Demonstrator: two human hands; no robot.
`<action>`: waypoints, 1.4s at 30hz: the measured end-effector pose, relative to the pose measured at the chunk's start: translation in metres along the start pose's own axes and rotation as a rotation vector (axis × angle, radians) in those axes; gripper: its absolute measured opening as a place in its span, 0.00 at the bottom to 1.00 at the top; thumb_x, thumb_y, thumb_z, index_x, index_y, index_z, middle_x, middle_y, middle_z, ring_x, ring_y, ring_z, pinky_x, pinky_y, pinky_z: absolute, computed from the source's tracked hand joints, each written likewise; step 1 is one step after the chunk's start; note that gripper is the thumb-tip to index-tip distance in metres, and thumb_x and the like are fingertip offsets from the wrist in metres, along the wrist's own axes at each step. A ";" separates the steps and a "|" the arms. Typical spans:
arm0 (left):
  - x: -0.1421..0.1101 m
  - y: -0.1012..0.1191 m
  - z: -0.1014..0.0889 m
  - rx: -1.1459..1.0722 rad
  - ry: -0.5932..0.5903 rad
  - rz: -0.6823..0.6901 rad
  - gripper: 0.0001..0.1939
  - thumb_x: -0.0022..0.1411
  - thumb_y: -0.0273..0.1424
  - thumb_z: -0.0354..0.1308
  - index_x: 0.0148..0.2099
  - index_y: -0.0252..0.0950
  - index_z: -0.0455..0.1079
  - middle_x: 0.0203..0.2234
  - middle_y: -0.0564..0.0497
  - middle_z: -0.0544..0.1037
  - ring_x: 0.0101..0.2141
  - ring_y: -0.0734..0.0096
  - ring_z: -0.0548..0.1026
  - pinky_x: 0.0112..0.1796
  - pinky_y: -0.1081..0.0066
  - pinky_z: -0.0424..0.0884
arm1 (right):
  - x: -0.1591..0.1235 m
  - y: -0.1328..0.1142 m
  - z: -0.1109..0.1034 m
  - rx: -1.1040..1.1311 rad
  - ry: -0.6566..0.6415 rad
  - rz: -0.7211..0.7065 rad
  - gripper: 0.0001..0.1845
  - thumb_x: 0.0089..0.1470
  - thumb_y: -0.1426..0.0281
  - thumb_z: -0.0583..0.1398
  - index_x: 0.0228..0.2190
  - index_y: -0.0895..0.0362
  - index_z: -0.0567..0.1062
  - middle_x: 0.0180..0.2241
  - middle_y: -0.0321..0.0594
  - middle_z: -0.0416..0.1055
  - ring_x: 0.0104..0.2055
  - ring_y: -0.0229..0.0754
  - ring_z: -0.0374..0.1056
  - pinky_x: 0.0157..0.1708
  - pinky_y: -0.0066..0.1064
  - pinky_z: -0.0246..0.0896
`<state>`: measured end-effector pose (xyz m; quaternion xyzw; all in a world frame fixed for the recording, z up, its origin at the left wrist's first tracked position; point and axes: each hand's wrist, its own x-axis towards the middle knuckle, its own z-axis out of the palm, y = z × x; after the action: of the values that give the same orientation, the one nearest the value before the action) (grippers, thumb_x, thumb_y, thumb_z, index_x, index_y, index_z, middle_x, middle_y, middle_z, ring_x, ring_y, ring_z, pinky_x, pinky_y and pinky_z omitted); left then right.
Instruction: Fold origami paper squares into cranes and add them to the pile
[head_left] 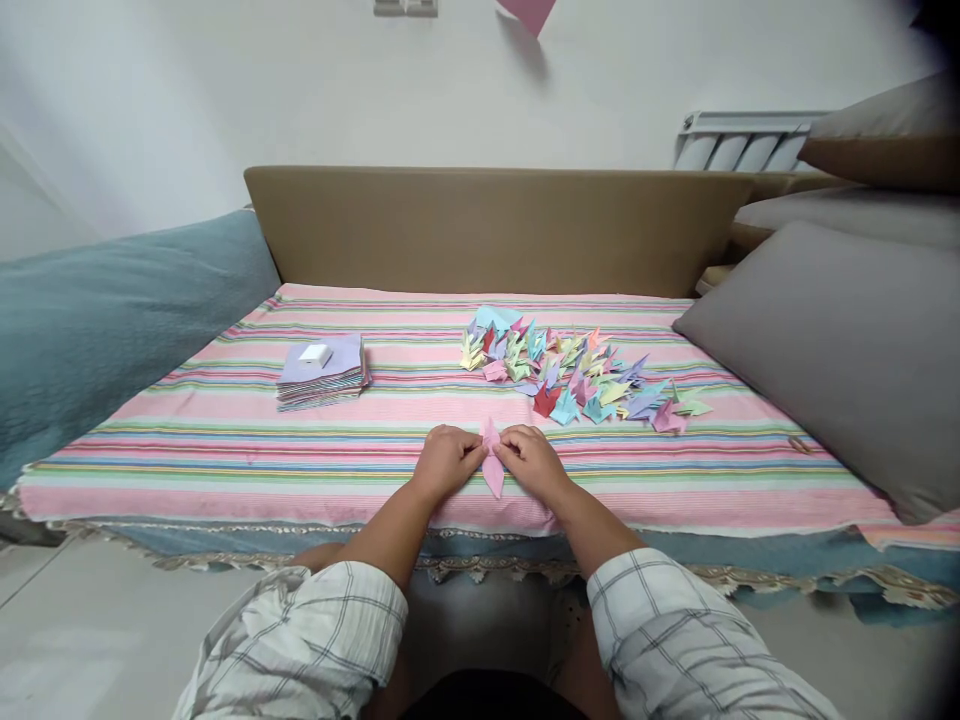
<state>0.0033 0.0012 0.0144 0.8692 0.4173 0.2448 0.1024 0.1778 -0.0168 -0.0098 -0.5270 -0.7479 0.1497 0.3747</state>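
Between my two hands lies a pink piece of folded origami paper (493,474), long and pointed at both ends, on the striped cloth (420,410). My left hand (448,459) pinches its left side between thumb and fingers. From the right, my right hand (531,459) pinches the opposite side. The fingertips of both hands nearly meet over the paper's middle and cover part of it. Just beyond, a cluster of folded paper cranes (577,375) in many colours spreads toward the right.
A stack of coloured paper squares (322,375) with a small white block (316,354) on top stands at the left. Grey cushions (832,350) border the right, a blue bolster (135,310) the left. Behind runs a brown backrest (480,230). Small brown objects (799,445) lie near the cushion.
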 end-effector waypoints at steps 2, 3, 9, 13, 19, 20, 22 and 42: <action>0.001 -0.001 0.001 -0.010 -0.003 -0.007 0.18 0.59 0.36 0.49 0.19 0.35 0.63 0.15 0.55 0.66 0.23 0.74 0.64 0.33 0.72 0.55 | 0.001 -0.001 0.002 -0.012 0.025 0.013 0.07 0.51 0.70 0.57 0.23 0.56 0.71 0.31 0.39 0.72 0.37 0.41 0.64 0.41 0.33 0.54; 0.001 -0.001 0.002 -0.014 -0.003 -0.009 0.17 0.59 0.35 0.50 0.19 0.35 0.63 0.15 0.55 0.66 0.22 0.74 0.64 0.33 0.72 0.56 | 0.001 -0.002 0.003 -0.019 0.036 0.021 0.07 0.51 0.70 0.57 0.22 0.56 0.71 0.30 0.38 0.71 0.36 0.41 0.64 0.41 0.33 0.54; 0.001 -0.002 0.008 -0.038 0.049 -0.098 0.08 0.55 0.34 0.55 0.26 0.37 0.69 0.19 0.53 0.71 0.26 0.70 0.67 0.36 0.70 0.59 | 0.001 -0.005 0.005 -0.048 0.076 0.065 0.06 0.49 0.70 0.58 0.22 0.56 0.70 0.27 0.38 0.69 0.34 0.41 0.63 0.38 0.32 0.55; 0.000 -0.001 0.009 -0.031 0.090 -0.173 0.07 0.52 0.32 0.59 0.34 0.38 0.68 0.26 0.51 0.74 0.31 0.65 0.69 0.35 0.69 0.61 | 0.002 -0.004 0.006 -0.057 0.072 0.086 0.06 0.48 0.69 0.59 0.22 0.56 0.70 0.28 0.38 0.70 0.34 0.41 0.63 0.40 0.32 0.55; -0.002 0.002 0.009 -0.025 0.095 -0.170 0.12 0.52 0.31 0.60 0.41 0.38 0.66 0.30 0.52 0.76 0.34 0.65 0.71 0.38 0.68 0.63 | 0.001 -0.001 0.010 -0.057 0.089 0.112 0.04 0.47 0.68 0.60 0.27 0.55 0.71 0.30 0.38 0.70 0.36 0.43 0.63 0.40 0.34 0.56; -0.003 0.002 0.009 -0.015 0.096 -0.158 0.14 0.52 0.31 0.60 0.43 0.39 0.67 0.31 0.52 0.76 0.35 0.65 0.71 0.39 0.67 0.63 | 0.001 0.000 0.010 -0.053 0.095 0.110 0.04 0.47 0.68 0.60 0.28 0.55 0.71 0.31 0.38 0.70 0.37 0.43 0.63 0.40 0.34 0.56; -0.003 0.000 0.010 0.017 0.096 -0.128 0.18 0.52 0.31 0.59 0.47 0.40 0.67 0.33 0.51 0.77 0.37 0.64 0.71 0.42 0.65 0.63 | 0.000 0.000 0.010 -0.051 0.097 0.096 0.06 0.48 0.68 0.59 0.31 0.55 0.71 0.33 0.38 0.71 0.38 0.44 0.63 0.41 0.34 0.56; -0.009 0.002 0.010 0.186 0.109 -0.127 0.19 0.56 0.37 0.56 0.51 0.41 0.69 0.48 0.46 0.72 0.47 0.57 0.67 0.50 0.56 0.59 | -0.004 0.001 0.013 -0.156 0.056 0.024 0.13 0.54 0.67 0.56 0.41 0.53 0.75 0.39 0.44 0.68 0.42 0.46 0.60 0.46 0.39 0.56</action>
<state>0.0050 -0.0064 0.0031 0.8320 0.4974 0.2451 0.0137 0.1700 -0.0182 -0.0204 -0.5675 -0.7403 0.0806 0.3512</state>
